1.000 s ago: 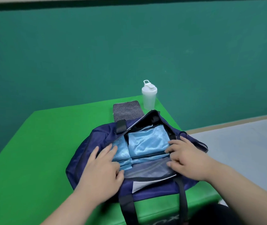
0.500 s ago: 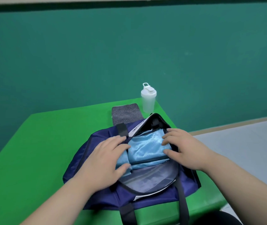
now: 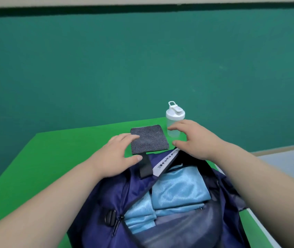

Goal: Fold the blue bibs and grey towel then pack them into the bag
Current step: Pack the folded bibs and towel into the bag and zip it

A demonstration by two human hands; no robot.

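The navy bag (image 3: pixel 106 197) lies unzipped on the green table, close to me. Folded light blue bibs (image 3: pixel 176 188) lie inside it, side by side. Behind the bag, the folded grey towel (image 3: pixel 150 140) lies flat on the table. My left hand (image 3: pixel 114 156) reaches over the bag, fingers spread, their tips at the towel's left edge. My right hand (image 3: pixel 194 138) hovers spread at the towel's right side, holding nothing.
A white shaker bottle (image 3: pixel 175 115) stands just behind my right hand, near the table's far right corner. The green table (image 3: pixel 53 158) stretches to the left. Its right edge runs close beside the bag, with grey floor (image 3: pixel 286 163) beyond it.
Both hands left the bibs in the bag and moved forward to either side of the grey towel. The camera has moved closer over the bag.
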